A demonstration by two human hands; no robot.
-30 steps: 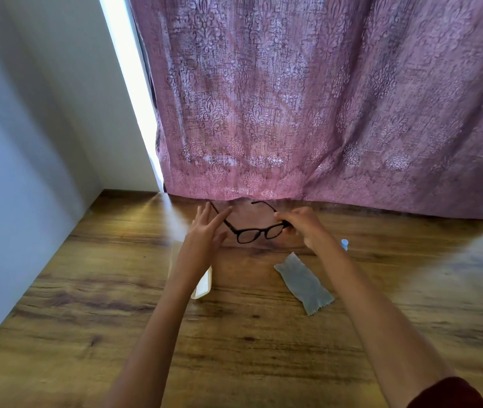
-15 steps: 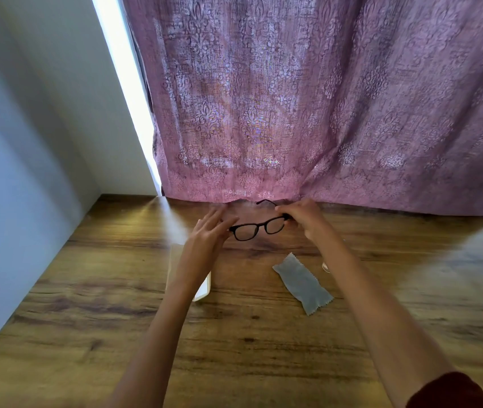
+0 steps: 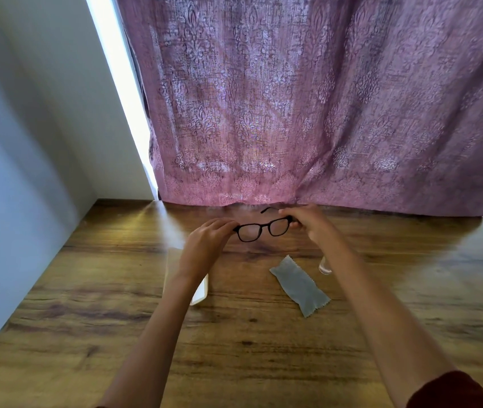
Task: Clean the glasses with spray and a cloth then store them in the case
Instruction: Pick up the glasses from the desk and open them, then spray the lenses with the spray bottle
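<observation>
Black-framed glasses [image 3: 262, 229] hang above the far part of the wooden table [image 3: 263, 343], lenses facing me. My left hand [image 3: 209, 240] pinches the frame's left end. At the other end, my right hand [image 3: 308, 222] grips the hinge, and one temple arm pokes out behind it. A grey cleaning cloth [image 3: 299, 285] lies flat on the table below the glasses. The white case [image 3: 200, 290] lies under my left forearm, mostly hidden. Only the clear base of the spray bottle [image 3: 324, 266] shows beside my right forearm.
A mauve patterned curtain [image 3: 322, 113] hangs down to the table's far edge, just behind the glasses. A grey wall [image 3: 13, 172] borders the table on the left, with a bright strip of window between wall and curtain.
My left hand's fingers have closed onto the left end of the frame. The glasses have tilted level and moved slightly away from me. The left temple arm is no longer visible.
</observation>
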